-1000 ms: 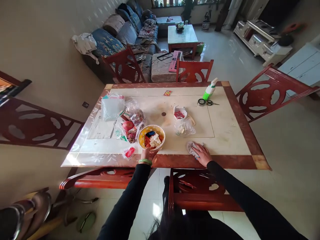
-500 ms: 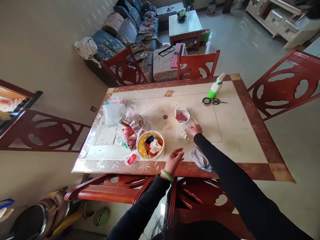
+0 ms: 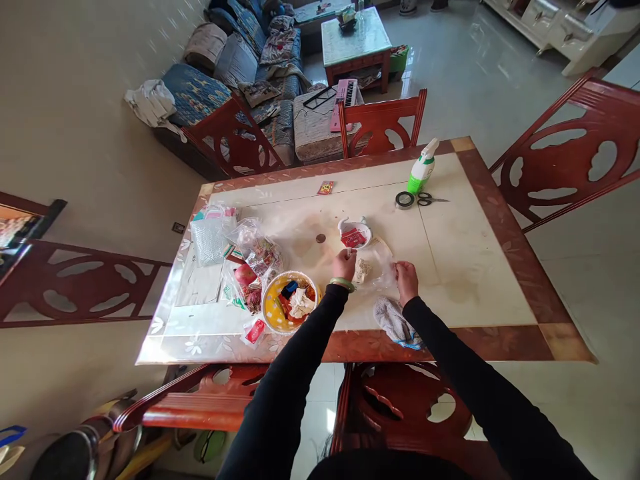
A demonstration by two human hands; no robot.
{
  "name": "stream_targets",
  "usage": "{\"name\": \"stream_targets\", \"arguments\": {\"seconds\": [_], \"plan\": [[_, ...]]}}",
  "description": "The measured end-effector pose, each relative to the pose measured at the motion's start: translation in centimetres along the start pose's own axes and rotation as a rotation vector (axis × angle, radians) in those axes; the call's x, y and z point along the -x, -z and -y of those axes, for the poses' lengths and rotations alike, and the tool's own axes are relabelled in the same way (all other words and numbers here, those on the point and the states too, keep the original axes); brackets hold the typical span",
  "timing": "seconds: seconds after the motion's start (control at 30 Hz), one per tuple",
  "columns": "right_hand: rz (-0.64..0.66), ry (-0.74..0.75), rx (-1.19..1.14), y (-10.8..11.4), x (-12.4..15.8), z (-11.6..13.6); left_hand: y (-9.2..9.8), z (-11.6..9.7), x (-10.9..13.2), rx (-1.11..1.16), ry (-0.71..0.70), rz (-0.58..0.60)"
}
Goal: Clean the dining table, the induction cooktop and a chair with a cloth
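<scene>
A clear plastic bag (image 3: 383,261) with a pale lump of contents (image 3: 362,270) lies stretched between my two hands on the table. My left hand (image 3: 345,265), with a green bangle at the wrist, pinches the bag's left side. On the right side, my right hand (image 3: 406,280) has its fingers closed on the bag's edge. Just beyond my left hand stands a small white bowl (image 3: 369,235) holding red packets (image 3: 353,238). Below my right hand lies a grey cloth (image 3: 393,319). To the left is a yellow bowl (image 3: 273,310) with crumpled tissue and scraps in it.
Plastic bags (image 3: 257,250) with fruit and a bubble-wrap pouch (image 3: 209,241) lie at the left. A spray bottle (image 3: 423,168), black tape roll (image 3: 405,200) and scissors (image 3: 431,199) are at the back right. Wooden chairs (image 3: 385,123) surround the table (image 3: 480,280).
My left hand has moved forward from the table's front edge and taken hold of the bag's left side. My right hand has shifted right and nearer, and the bag is spread out. The view has shifted slightly.
</scene>
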State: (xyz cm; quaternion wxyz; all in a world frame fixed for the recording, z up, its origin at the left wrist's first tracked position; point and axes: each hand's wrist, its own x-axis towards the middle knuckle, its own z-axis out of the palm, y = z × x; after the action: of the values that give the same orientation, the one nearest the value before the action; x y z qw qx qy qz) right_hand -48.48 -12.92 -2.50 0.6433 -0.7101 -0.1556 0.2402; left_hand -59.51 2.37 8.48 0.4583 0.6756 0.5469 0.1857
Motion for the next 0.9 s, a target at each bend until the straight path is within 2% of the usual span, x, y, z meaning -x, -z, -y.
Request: {"name": "stream_targets", "arguments": {"seconds": [0.1,0.17,0.2,0.33,0.4,0.5,0.6,0.67,0.77,0.83,0.9], "plan": [[-0.043,0.189,0.198,-0.5,0.7,2.1,2.1,-0.5,2.2,0.074,-0.085,0.016],[0.022,0.365,0.373,-1.2,0.6,3.5,3.5,-0.8,4.2,0.121,-0.186,0.075],[0.057,0.402,0.443,-1.6,0.3,4.1,4.2,-1.0,5.3,0.134,-0.243,0.108],[0.113,0.269,0.58,-2.3,-2.2,5.5,6.4,-1.6,8.8,0.098,-0.41,0.157],[0.054,0.203,0.463,-1.9,-3.0,6.0,7.4,-1.7,10.1,0.107,-0.434,0.117],[-0.037,0.168,0.08,-0.3,-2.0,7.3,9.0,-1.6,11.4,0.237,-0.369,0.004],[0.058,0.153,-0.191,1.4,1.0,9.3,10.2,-1.5,12.3,0.403,-0.269,-0.018],[0.154,0.17,-0.241,2.0,3.3,10.6,10.3,-1.4,12.9,0.446,-0.272,0.038],[0.281,0.252,-0.24,1.7,6.2,11.8,9.4,-1.1,13.6,0.365,-0.339,0.129],[0.339,0.293,-0.212,0.7,7.6,11.9,8.2,-0.5,13.9,0.241,-0.354,0.127],[0.39,0.309,-0.154,-0.3,8.8,11.5,6.9,0.2,14.0,0.147,-0.336,0.061]]}}
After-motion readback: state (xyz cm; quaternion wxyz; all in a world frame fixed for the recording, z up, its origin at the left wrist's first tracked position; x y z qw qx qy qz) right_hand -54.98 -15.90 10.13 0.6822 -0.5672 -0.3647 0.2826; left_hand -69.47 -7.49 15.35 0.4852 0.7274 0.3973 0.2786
